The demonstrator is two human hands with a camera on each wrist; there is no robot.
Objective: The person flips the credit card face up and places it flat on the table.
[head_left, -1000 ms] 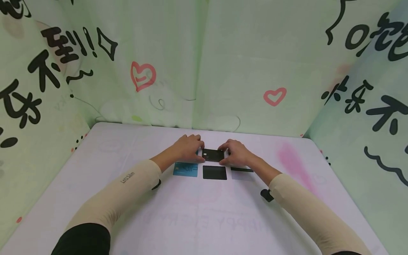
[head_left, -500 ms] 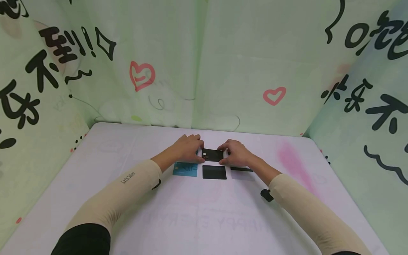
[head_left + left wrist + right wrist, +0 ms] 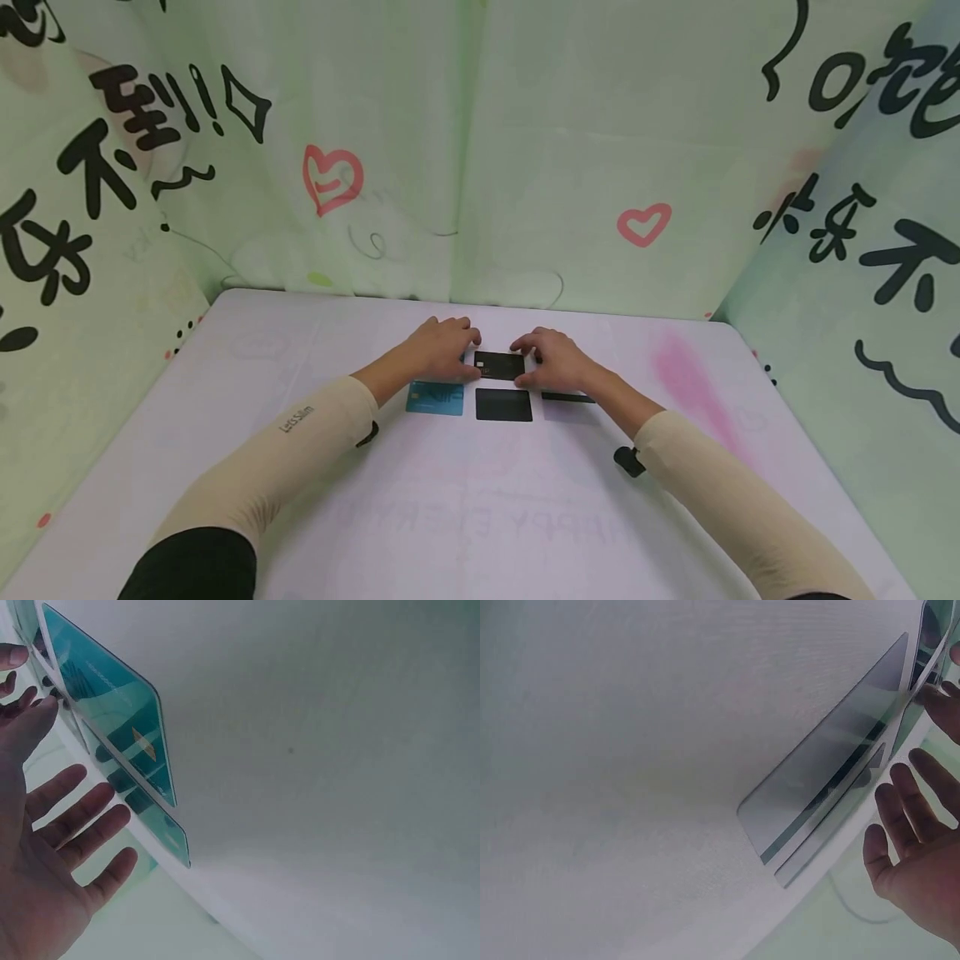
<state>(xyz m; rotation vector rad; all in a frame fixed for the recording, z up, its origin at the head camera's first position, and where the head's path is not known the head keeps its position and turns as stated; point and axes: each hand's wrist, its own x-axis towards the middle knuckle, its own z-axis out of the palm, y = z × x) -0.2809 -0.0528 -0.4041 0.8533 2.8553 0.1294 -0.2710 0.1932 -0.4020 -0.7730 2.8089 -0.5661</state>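
Observation:
A black bank card [image 3: 499,366] with a small chip lies in the middle of the far row on the table, between my two hands. My left hand [image 3: 442,348] is at its left end, the thumb by the card's lower left edge; whether it touches cannot be told. At the right end is my right hand [image 3: 557,360], thumb near the lower right corner. Fingers of the left hand [image 3: 56,847] spread loosely over the cards in the left wrist view. The right hand [image 3: 922,840] looks likewise relaxed in the right wrist view, with nothing gripped.
Closer to me lie a blue card [image 3: 435,398], a plain black card [image 3: 504,405] and a pale card with a dark stripe [image 3: 567,398]. Further cards beyond are partly covered by my hands. The white table [image 3: 465,517] meets a printed curtain [image 3: 540,167] behind.
The black card sits slightly lower and flatter than before, and the fingers have loosened from its ends. Both hands stay in nearly the same place.

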